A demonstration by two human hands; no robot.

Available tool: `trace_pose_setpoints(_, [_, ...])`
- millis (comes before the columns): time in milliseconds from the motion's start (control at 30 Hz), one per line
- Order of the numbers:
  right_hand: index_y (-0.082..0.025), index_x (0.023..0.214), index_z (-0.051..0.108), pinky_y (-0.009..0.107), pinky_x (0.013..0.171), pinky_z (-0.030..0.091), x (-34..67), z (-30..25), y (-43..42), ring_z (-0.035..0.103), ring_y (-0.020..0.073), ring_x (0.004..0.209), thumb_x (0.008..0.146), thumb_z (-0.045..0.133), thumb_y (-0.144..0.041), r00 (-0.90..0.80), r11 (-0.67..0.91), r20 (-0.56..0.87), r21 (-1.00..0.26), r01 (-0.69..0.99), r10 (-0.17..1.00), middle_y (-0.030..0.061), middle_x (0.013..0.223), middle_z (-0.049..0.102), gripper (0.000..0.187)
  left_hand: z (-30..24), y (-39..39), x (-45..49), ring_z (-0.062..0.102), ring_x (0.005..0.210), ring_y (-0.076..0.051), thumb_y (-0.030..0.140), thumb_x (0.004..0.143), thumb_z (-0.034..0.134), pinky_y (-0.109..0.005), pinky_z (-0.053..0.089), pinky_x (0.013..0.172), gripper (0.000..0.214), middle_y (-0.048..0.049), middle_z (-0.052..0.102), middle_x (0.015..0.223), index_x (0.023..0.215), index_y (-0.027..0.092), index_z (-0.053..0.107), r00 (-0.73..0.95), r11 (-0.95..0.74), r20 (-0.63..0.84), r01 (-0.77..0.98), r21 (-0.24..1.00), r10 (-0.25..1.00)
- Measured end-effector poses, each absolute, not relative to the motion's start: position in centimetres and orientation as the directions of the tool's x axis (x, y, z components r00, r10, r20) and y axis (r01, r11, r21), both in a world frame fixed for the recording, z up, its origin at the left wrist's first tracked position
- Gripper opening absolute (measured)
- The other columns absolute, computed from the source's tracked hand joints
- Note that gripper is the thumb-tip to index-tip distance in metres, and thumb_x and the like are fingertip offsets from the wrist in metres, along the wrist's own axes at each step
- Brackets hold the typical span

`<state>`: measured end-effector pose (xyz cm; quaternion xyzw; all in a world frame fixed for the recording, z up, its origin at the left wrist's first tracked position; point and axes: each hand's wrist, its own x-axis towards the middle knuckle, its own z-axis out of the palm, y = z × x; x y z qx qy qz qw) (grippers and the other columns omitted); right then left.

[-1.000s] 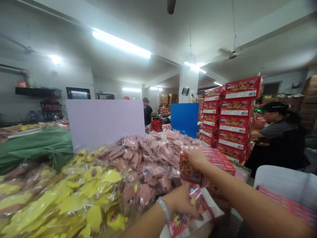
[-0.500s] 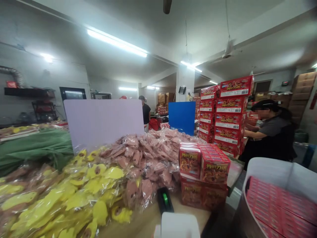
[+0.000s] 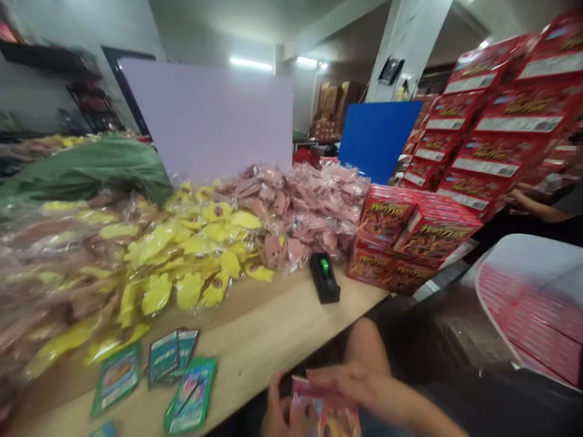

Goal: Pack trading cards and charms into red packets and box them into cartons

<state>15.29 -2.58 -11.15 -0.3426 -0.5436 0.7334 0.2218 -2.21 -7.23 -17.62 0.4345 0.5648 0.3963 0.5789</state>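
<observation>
I hold a glossy printed packet (image 3: 324,413) low in front of me, just off the near edge of the desk (image 3: 255,340). Its top edge faces away from me, toward the desk, and slopes down to the right. The bottom of the view cuts off the lower part, so I can't tell exactly how its long axis runs, though it seems to stand roughly upright, tipped slightly away from me.

The packet sits between my two hands. My left hand (image 3: 277,413) is closed around its left side, with the fingers (image 3: 273,394) curled up beside the edge. My right hand (image 3: 355,388) comes in from the right, partly closed, its fingers (image 3: 334,379) stretched across the top of the packet and touching it. Neither hand is released; together they grip it.

Three green printed packets (image 3: 173,355) lie loose on the desk to my left, with a fourth, smaller one (image 3: 104,431) at the bottom of the view. Beyond them are heaped yellow packs (image 3: 182,261) and pink packs (image 3: 296,212) in clear plastic. A black tape dispenser (image 3: 325,278) stands near the desk's far side, beside a block of red boxes (image 3: 392,240). To my right, a white tub (image 3: 532,291) holds flat red packs, and a co-worker's forearm (image 3: 542,206) shows beyond it.
</observation>
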Motion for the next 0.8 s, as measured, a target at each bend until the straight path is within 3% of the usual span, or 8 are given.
trace_pose_setpoints(67, [-0.017,0.106,0.065,0.037,0.092,0.040,14.7,-9.5,-2.1,0.054,0.0218,0.105,0.081,0.047,-0.052,-0.656,-0.146,-0.237,-0.971,0.191,0.717,0.0112,0.111,0.061,0.046,-18.2,-8.0,-2.7,0.064,0.072,-0.020,0.049,0.074,0.056,-0.027,0.049,0.069,0.072,-0.0087,0.068,0.078,0.127,0.009,0.029,0.065,0.286,-0.288,0.032,0.958,0.955])
trace_pose_setpoints(133, [-0.018,0.107,0.064,0.035,0.091,0.041,14.0,-8.0,-1.6,0.055,0.0200,0.102,0.079,0.054,-0.047,-0.625,-0.038,-0.225,-0.954,0.299,0.747,0.0104,0.112,0.060,0.042,-17.8,-8.4,-3.3,0.062,0.087,-0.022,0.050,0.075,0.054,-0.028,0.047,0.079,0.064,-0.0124,0.067,0.096,0.124,0.010,0.038,0.098,0.192,-0.193,0.023,0.981,0.976])
trace_pose_setpoints(200, [-0.020,0.114,0.060,0.033,0.090,0.042,13.4,-7.0,-1.5,0.055,0.0187,0.101,0.077,0.057,-0.044,-0.669,-0.098,-0.297,-0.943,0.319,0.681,0.0091,0.115,0.059,0.043,-17.0,-8.5,-3.9,0.059,0.095,-0.022,0.050,0.077,0.050,-0.029,0.045,0.085,0.057,-0.0120,0.064,0.106,0.120,0.012,0.046,0.146,0.120,-0.120,0.010,0.993,0.982])
trace_pose_setpoints(300, [-0.019,0.113,0.061,0.028,0.080,0.047,12.6,-6.5,-1.6,0.061,0.0145,0.082,0.077,0.058,-0.044,-0.710,-0.338,-0.417,-0.904,0.261,0.567,0.0064,0.096,0.067,0.044,-15.7,-8.6,-4.7,0.061,0.083,-0.020,0.049,0.080,0.047,-0.029,0.048,0.079,0.058,-0.0090,0.066,0.098,0.124,0.012,0.045,0.224,0.096,-0.098,0.023,0.995,0.970])
trace_pose_setpoints(433, [-0.016,0.103,0.067,0.023,0.072,0.049,11.9,-6.3,-1.8,0.061,0.0108,0.067,0.074,0.062,-0.046,-0.664,-0.398,-0.428,-0.893,0.208,0.613,0.0043,0.077,0.069,0.042,-14.7,-8.9,-5.4,0.060,0.078,-0.019,0.047,0.081,0.046,-0.027,0.049,0.075,0.057,-0.0070,0.066,0.090,0.127,0.013,0.044,0.270,0.038,-0.042,0.020,0.999,0.962])
trace_pose_setpoints(533, [-0.014,0.100,0.068,0.024,0.072,0.048,11.5,-5.7,-1.7,0.060,0.0124,0.071,0.074,0.060,-0.049,-0.666,-0.334,-0.435,-0.899,0.283,0.606,0.0049,0.078,0.069,0.044,-14.2,-9.2,-5.7,0.058,0.078,-0.018,0.047,0.082,0.046,-0.026,0.048,0.074,0.059,-0.0063,0.066,0.086,0.130,0.013,0.041,0.289,0.021,-0.027,0.024,0.999,0.957])
trace_pose_setpoints(700, [-0.014,0.094,0.070,0.026,0.070,0.047,10.9,-4.7,-1.5,0.057,0.0141,0.070,0.075,0.053,-0.056,-0.722,-0.065,-0.376,-0.906,0.419,0.581,0.0031,0.078,0.067,0.049,-13.8,-9.6,-5.7,0.056,0.073,-0.017,0.046,0.084,0.042,-0.024,0.047,0.069,0.058,-0.0040,0.062,0.078,0.131,0.013,0.038,0.296,-0.010,-0.005,0.046,0.999,0.955])
trace_pose_setpoints(800, [-0.013,0.092,0.070,0.026,0.071,0.047,10.8,-4.2,-1.5,0.056,0.0144,0.070,0.076,0.050,-0.058,-0.754,-0.021,-0.368,-0.905,0.426,0.544,0.0027,0.076,0.066,0.051,-13.9,-9.8,-5.6,0.053,0.063,-0.013,0.049,0.083,0.042,-0.021,0.045,0.061,0.060,-0.0026,0.061,0.075,0.131,0.013,0.039,0.288,-0.012,0.005,0.020,1.000,0.958])
